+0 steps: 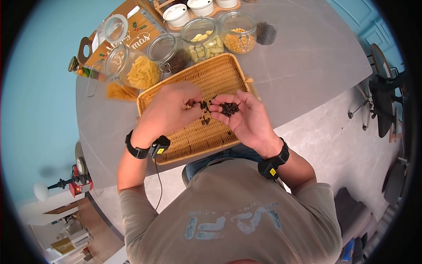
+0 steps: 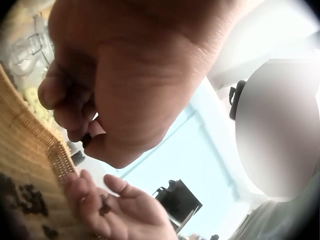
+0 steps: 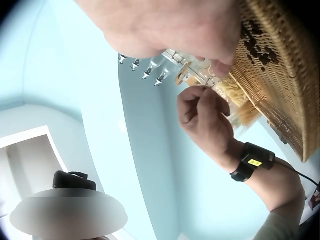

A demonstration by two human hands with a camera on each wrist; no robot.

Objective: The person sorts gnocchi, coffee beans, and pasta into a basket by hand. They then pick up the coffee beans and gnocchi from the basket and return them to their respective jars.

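Above the wicker basket (image 1: pixel 176 147), my left hand (image 1: pixel 169 108) has its fingers curled. In the left wrist view this hand (image 2: pixel 125 95) pinches a small dark piece (image 2: pixel 86 139) between thumb and fingertips. My right hand (image 1: pixel 248 119) is beside it, palm up and loosely cupped, with a small heap of dark beans (image 1: pixel 229 109) lying on the fingers and palm. More dark beans (image 1: pixel 205 120) are scattered on the basket floor between the hands. In the right wrist view, my right hand's underside (image 3: pixel 170 25) hides its beans, while loose ones (image 3: pixel 260 50) show in the basket.
Glass jars with pasta (image 1: pixel 143 72), dark contents (image 1: pixel 176 61), pale pieces (image 1: pixel 206 46) and corn kernels (image 1: pixel 239 42) stand along the basket's far side. White lidded pots (image 1: pixel 176 16) and a wooden crate (image 1: pixel 140 33) are behind them. Dry spaghetti (image 1: pixel 121 91) lies at the left.
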